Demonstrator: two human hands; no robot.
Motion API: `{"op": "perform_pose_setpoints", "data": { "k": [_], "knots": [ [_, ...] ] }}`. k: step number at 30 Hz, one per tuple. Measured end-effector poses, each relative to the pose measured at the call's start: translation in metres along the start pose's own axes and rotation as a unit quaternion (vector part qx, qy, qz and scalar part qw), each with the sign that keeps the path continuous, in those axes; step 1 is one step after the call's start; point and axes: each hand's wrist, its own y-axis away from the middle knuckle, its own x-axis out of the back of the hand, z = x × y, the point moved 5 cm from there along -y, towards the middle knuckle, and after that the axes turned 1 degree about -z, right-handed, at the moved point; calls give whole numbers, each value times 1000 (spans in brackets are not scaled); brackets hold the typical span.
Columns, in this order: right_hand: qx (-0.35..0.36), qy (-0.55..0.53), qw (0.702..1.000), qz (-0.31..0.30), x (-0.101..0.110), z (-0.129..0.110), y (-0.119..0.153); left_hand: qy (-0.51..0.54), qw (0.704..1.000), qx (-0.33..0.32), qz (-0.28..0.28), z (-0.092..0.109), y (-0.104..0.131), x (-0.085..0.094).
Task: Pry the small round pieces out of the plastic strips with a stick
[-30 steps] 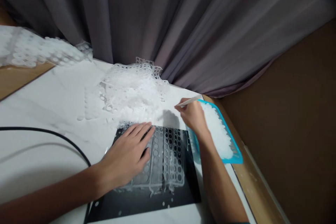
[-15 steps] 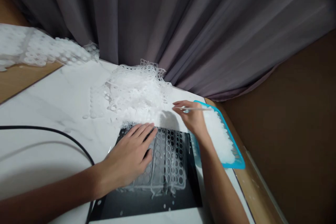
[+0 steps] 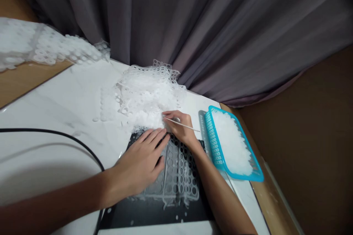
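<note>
Stick (image 3: 182, 124), thin and white, pinched in the right hand (image 3: 186, 134) by the far edge of the black mat (image 3: 154, 215). Left hand (image 3: 142, 161) flat, fingers a little apart, on clear holey sheets (image 3: 171, 167) on the mat. White heap (image 3: 150, 93) behind the mat; blue basket (image 3: 257, 176) to its right.
</note>
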Motion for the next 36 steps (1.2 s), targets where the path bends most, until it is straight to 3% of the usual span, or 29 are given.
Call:
{"op": "perform_pose_setpoints", "data": {
  "k": [9,21,25,32,36],
  "knots": [
    [-22,-31,999,-20,5,0,2,-4,1000,1,-6,0,0,0],
    [33,108,993,-25,-10,-3,8,4,1000,3,-20,1,-2,3],
    [2,93,995,21,-8,2,5,-2,1000,2,-19,1,-2,2],
    [-70,-63,992,86,-2,8,-4,4,1000,0,-20,1,-2,1],
    [-107,-71,983,128,5,24,-6,3,1000,-4,-20,1,-2,2]
  ]
}}
